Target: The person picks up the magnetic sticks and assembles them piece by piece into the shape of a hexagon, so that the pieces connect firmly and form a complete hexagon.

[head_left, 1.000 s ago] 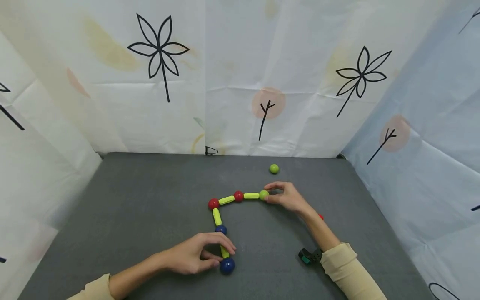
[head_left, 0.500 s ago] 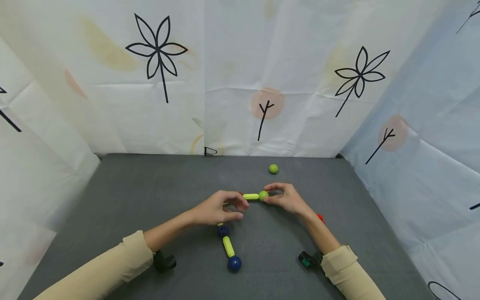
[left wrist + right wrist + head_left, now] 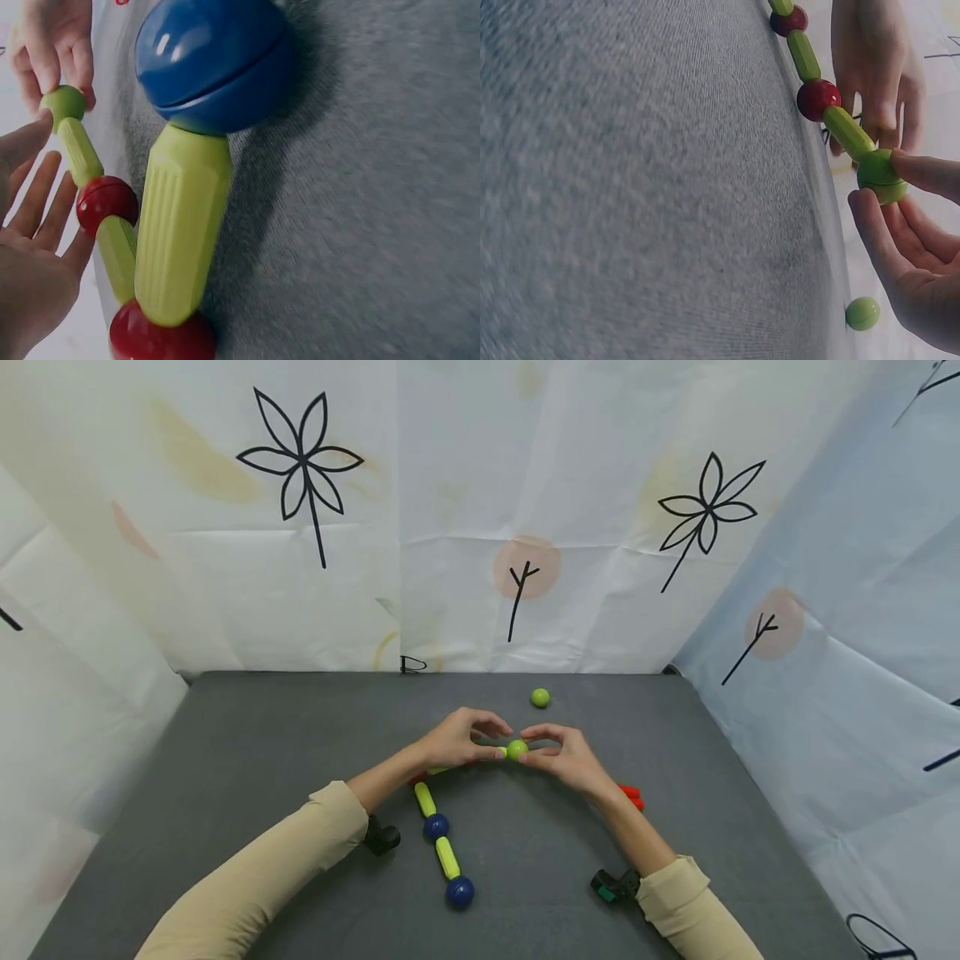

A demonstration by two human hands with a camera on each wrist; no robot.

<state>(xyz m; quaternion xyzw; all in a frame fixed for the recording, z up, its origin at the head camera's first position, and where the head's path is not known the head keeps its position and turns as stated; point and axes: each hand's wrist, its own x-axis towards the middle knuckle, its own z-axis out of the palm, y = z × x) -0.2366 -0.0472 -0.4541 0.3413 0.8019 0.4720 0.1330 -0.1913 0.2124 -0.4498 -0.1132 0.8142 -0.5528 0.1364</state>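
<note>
A bent chain of magnetic balls and yellow-green rods lies on the grey table. At its near end sits a blue ball (image 3: 460,892), with another blue ball (image 3: 436,827) one rod farther along. Beyond the bend come red balls, one red ball (image 3: 819,100) plain in the right wrist view. My right hand (image 3: 564,758) pinches the green ball (image 3: 881,176) at the far end between thumb and fingertips. My left hand (image 3: 459,740) reaches over the last rod (image 3: 849,133), fingers loosely spread, thumb tip close beside the green ball. From the head it hides part of the chain.
A loose green ball (image 3: 540,697) lies toward the back of the table. Red rods (image 3: 632,796) show partly behind my right forearm. Printed white cloth (image 3: 465,610) hangs along the back and sides. Both wrists carry black devices (image 3: 615,885).
My left hand has left the near blue ball and moved forward and right to the chain's far end. The right hand keeps its pinch on the green ball. The chain has shifted slightly.
</note>
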